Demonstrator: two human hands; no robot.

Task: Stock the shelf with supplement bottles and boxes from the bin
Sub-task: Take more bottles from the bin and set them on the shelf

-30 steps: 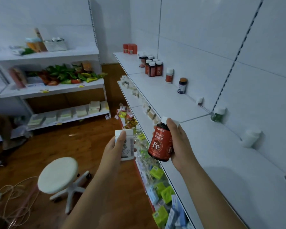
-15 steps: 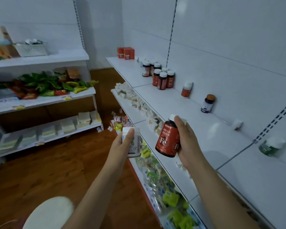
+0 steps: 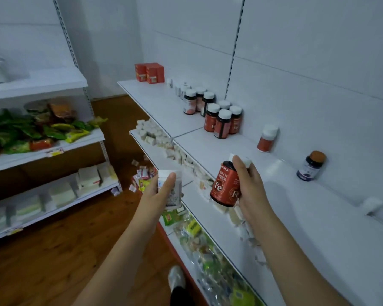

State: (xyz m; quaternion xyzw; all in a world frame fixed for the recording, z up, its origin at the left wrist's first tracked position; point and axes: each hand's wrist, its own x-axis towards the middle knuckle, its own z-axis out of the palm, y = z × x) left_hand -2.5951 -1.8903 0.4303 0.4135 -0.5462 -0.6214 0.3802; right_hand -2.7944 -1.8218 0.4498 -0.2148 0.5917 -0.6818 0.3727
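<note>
In the head view, the right hand [image 3: 251,186] is gripping a red bottle [image 3: 224,186] with a white cap. Its label is showing a big "Fe" in white, some small lines of writing above it that I cannot read well, and a short brand word near the shoulder, too blurred to spell. The fingers are curling round the bottle's side and the thumb is lying along the neck, so the bottle is leaning a little to the left, above the front edge of the top shelf [image 3: 318,228].

The left hand [image 3: 158,193] is holding a white bottle [image 3: 171,188] with grey print that is too small to read. The thumb is pressing on its front and the other fingers are wrapping behind it. This bottle is hanging in the air, left of the shelf edge, over the lower shelves.

Both forearms are reaching forward from the bottom of the picture.

On the top shelf, a group of red bottles [image 3: 222,120] is standing near the back wall, with two red boxes [image 3: 150,72] at the far end.
</note>
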